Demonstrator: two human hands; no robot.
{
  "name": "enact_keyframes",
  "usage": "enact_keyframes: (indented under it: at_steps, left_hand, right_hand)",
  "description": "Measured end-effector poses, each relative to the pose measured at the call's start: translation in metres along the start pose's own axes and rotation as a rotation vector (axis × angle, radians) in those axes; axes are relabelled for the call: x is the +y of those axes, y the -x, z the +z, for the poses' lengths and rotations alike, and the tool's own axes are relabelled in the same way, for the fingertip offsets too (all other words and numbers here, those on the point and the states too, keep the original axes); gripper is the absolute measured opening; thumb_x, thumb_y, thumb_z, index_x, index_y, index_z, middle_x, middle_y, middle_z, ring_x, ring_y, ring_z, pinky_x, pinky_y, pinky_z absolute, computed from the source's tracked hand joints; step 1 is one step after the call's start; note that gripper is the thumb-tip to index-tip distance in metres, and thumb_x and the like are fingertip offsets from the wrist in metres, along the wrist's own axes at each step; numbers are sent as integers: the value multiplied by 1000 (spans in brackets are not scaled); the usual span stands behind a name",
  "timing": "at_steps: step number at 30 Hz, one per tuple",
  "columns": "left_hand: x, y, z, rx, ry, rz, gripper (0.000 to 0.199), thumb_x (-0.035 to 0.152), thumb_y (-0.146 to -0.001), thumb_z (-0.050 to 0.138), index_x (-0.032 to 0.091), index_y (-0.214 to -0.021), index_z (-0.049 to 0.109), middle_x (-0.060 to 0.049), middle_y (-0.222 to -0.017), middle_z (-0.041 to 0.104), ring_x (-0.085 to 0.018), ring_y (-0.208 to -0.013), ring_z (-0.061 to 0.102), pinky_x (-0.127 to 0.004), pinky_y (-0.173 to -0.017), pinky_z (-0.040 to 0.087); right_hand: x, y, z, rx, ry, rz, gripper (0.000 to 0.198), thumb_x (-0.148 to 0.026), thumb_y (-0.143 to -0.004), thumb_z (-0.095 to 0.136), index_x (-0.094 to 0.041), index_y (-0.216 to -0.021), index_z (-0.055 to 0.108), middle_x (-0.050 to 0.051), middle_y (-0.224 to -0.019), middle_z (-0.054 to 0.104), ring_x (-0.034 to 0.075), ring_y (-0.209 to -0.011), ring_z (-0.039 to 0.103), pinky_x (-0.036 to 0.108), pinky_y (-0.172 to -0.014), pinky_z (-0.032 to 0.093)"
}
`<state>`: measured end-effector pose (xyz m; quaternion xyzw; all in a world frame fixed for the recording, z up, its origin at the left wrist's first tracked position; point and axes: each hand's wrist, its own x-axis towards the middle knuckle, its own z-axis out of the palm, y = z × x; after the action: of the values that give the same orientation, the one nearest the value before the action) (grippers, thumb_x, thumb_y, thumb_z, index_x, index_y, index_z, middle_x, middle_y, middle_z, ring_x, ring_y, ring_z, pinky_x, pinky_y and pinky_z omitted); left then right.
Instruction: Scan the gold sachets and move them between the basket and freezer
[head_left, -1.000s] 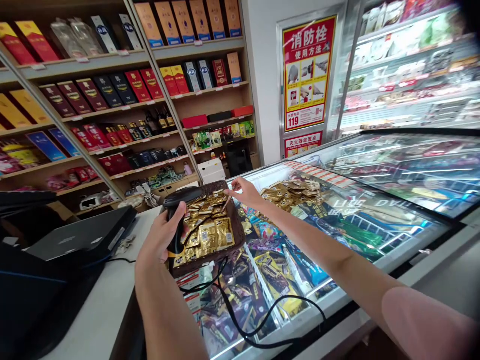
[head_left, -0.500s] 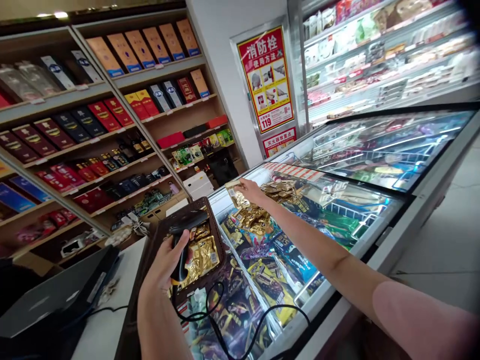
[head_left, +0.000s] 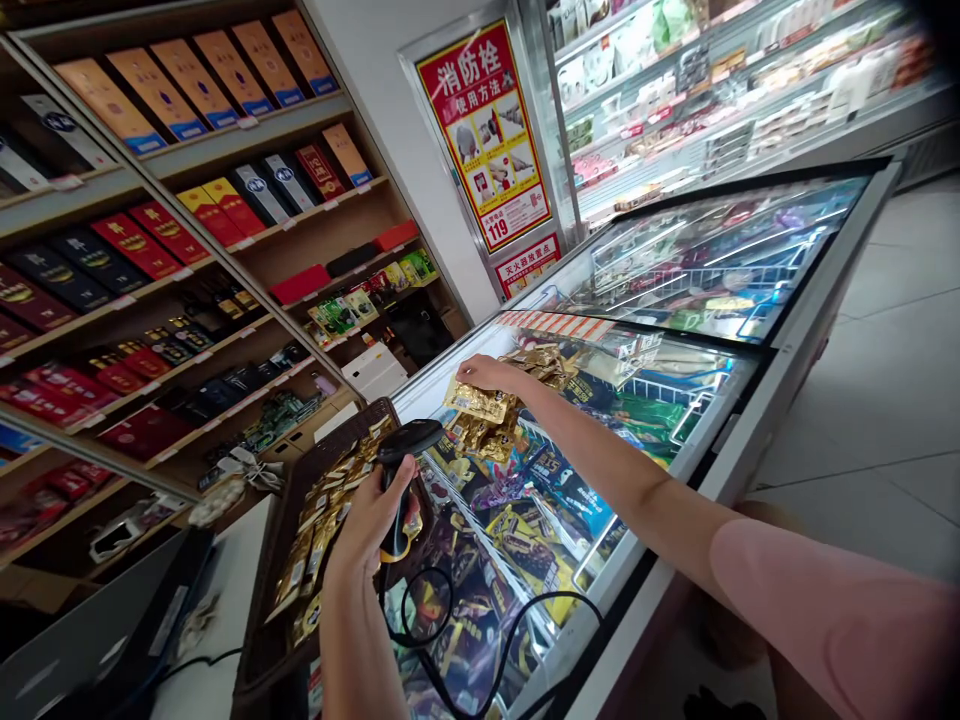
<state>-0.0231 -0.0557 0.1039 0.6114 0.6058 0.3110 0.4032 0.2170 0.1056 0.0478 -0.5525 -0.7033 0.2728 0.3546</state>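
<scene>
While left hand (head_left: 379,520) grips scanner (head_left: 406,440) and right hand (head_left: 491,374) pinches a gold packet (head_left: 478,402) at the pile (head_left: 544,364) on the freezer (head_left: 806,345), job looks part-done: more packets (head_left: 330,510) in basket (head_left: 262,668), can't tell which lot's finished.

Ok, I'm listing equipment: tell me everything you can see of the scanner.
The scanner is black with yellow trim low on its handle, and looks plastic. The left hand grips the handle, head uppermost, above the glass-topped freezer near the basket. A black cable trails below it.
</scene>
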Motion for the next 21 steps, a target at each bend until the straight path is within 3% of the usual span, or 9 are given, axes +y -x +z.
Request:
enact_keyframes:
  at_steps: [9, 15, 18, 21]
  left_hand:
    - [-9, -3, -6, 2, -81, 53, 54, 73, -71, 63, 21, -77, 51, 4, -47, 53, -10, -40, 44, -19, -39, 30]
    - [-9, -1, -7, 10, -100, 46, 52, 71, -73, 62, 21, -78, 52, 3, -49, 54, -11, -41, 44, -20, -40, 29]
    - [-10, -2, -10, -4, -87, 45, 51, 70, -73, 63, 21, -78, 52, 3, -48, 54, -11, -40, 44, -20, -41, 30]
    - [-15, -4, -14, -14, -62, 61, 50, 69, -74, 64, 20, -79, 52, 3, -50, 55, -11, -43, 46, -21, -43, 31]
  right_hand:
    - [-8, 7, 0, -6, 56, 7, 25, -32, -94, 56, -16, -96, 74, 4, -83, 70, 14, -70, 59, 21, -62, 40]
    - [-1, 0, 5, 0, 58, 18, 26, -33, -94, 55, -16, -100, 73, 8, -99, 73, 17, -79, 64, 22, -66, 44]
    - [7, -5, 10, -10, 97, 50, 30, -25, -96, 48, -15, -112, 71, 9, -105, 73, 17, -82, 66, 22, -68, 47]
    - [17, -12, 17, 18, 260, 23, 38, -15, -94, 45, -14, -125, 66, 11, -120, 70, 19, -97, 67, 23, -78, 48]
